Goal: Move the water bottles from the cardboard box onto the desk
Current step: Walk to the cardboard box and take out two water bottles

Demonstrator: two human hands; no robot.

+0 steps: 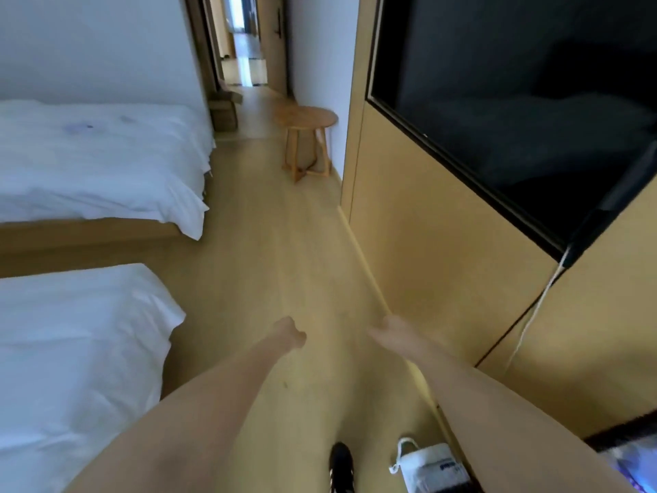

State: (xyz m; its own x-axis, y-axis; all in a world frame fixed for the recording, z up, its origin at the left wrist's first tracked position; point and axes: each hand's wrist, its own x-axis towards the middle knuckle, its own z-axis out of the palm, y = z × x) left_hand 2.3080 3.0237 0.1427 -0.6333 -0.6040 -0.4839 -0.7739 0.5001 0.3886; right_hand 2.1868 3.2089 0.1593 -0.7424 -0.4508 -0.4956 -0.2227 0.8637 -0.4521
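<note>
From the head camera, both bare arms reach out over the pale wood floor [284, 243]; the left hand [289, 332] has its fingers curled into a loose fist around nothing; the right hand [389, 332] lies flatter, fingers released, though blur hides the detail. Two white beds [89, 154] line the left side; a round wooden side table [308, 117] stands by the wall ahead; a cardboard box [224, 110] sits on the floor beyond the far bed, its contents too far to tell, so no bottles can be made out. A dark television [515, 101] hangs on the right panel; a white bag [430, 464] rests by a black shoe [340, 464].
</note>
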